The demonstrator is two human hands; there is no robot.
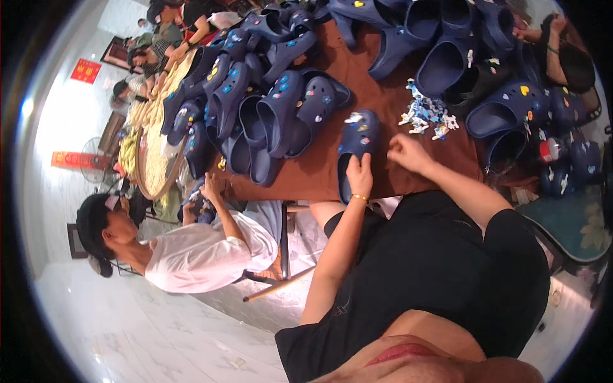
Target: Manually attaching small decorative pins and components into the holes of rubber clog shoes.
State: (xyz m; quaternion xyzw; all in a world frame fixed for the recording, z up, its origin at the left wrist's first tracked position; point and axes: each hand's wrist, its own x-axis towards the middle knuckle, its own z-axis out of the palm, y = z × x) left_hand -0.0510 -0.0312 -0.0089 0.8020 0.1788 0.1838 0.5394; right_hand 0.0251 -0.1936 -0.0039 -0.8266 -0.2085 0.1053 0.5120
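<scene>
A navy clog (357, 142) with small charms on its holed upper lies at the near edge of the brown-covered table (389, 96). My left hand (359, 169), below a bracelet on the wrist, is closed on its heel end. Just right of the clog, my right hand (408, 154) hovers with fingers pinched together; whatever is in them is too small or hidden. Beyond that hand sits a loose pile of blue and white charms (424, 112). A white charm (353, 118) shows at the clog's toe.
Heaped navy clogs (278, 112) crowd the table's left side, with more clogs (440, 64) at the back right. On the left, a seated co-worker (198, 255) in a white shirt holds another clog. A round tray (150, 169) stands behind them; several people sit farther back.
</scene>
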